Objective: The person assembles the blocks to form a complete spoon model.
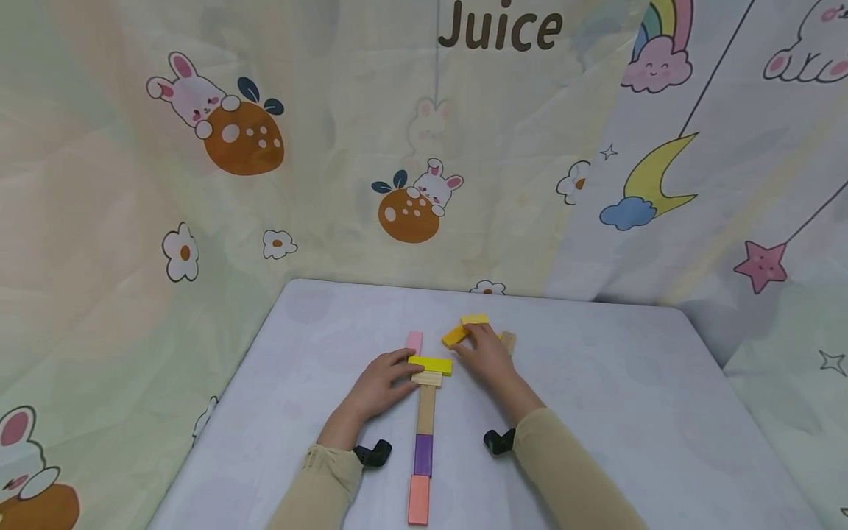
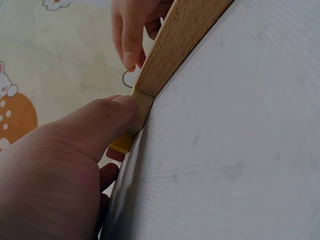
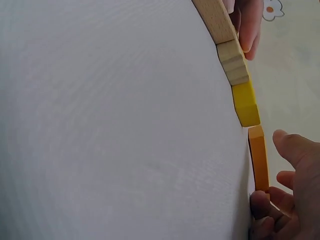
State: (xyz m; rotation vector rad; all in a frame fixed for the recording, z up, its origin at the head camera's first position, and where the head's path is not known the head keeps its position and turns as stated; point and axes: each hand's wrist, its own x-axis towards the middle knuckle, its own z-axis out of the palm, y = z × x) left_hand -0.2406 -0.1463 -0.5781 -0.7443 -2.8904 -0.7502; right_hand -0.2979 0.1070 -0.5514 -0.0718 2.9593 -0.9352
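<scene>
My left hand (image 1: 380, 383) lies at the left ends of the crosswise blocks, fingertips on the bright yellow block (image 1: 433, 366). Its thumb touches the end of a light wooden block (image 2: 143, 106). Beyond the yellow block, a pink block (image 1: 414, 341) points away. My right hand (image 1: 486, 355) reaches over an orange block (image 3: 259, 159), its fingers bent near the far end and its thumb standing apart from the side. Another yellow block (image 1: 474, 319) shows just past those fingers. Part of a wooden block (image 1: 509, 341) appears to the right of that hand.
Toward me runs a line of blocks: a long wooden one (image 1: 426, 410), a purple one (image 1: 423, 455) and a salmon one (image 1: 419, 500). They lie on a white table (image 1: 596, 412). A printed cloth (image 1: 331, 184) hangs behind its far edge.
</scene>
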